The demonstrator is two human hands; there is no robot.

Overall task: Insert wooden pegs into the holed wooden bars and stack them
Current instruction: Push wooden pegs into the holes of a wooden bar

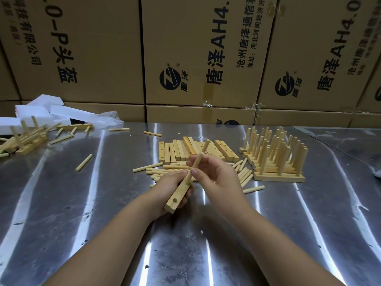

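Above a shiny metal table (pixel 82 203), the left hand (pixel 171 184) grips one pale holed wooden bar (pixel 179 194) while the right hand (pixel 216 172) pinches a round wooden peg (pixel 196 163) at its far end, the near hole empty, with roughly a dozen bare bars (pixel 177 150) and dozens of loose pegs (pixel 244 176) left beside one finished stack of pegged bars (pixel 278 157).

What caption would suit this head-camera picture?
Left hand holds a holed wooden bar while right hand holds a peg to it.
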